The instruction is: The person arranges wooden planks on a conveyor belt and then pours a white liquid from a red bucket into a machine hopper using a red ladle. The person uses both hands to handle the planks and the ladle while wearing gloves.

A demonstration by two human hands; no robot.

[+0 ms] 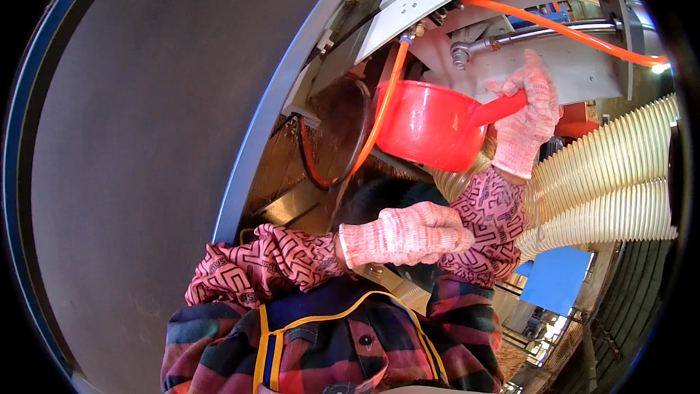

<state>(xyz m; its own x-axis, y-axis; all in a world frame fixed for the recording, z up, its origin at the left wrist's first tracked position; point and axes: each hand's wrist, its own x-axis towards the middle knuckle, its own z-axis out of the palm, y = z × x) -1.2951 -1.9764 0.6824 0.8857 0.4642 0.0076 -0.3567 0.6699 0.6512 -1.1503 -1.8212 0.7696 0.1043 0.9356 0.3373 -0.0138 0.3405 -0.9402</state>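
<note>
The right hand [526, 120], in a pink-and-white knit glove, has its fingers bent around the handle [499, 108] of a red dipper [430, 128], which is on the far side, right of centre. The left hand [408, 236], gloved alike, is nearer, beside the right sleeve [487, 226], fingers curled; whether they hold anything I cannot tell. An orange hose [390, 102] crosses the dipper's left edge; 2 ribbed hoses [605, 153] lie right, a dark panel [146, 160] left.
</note>
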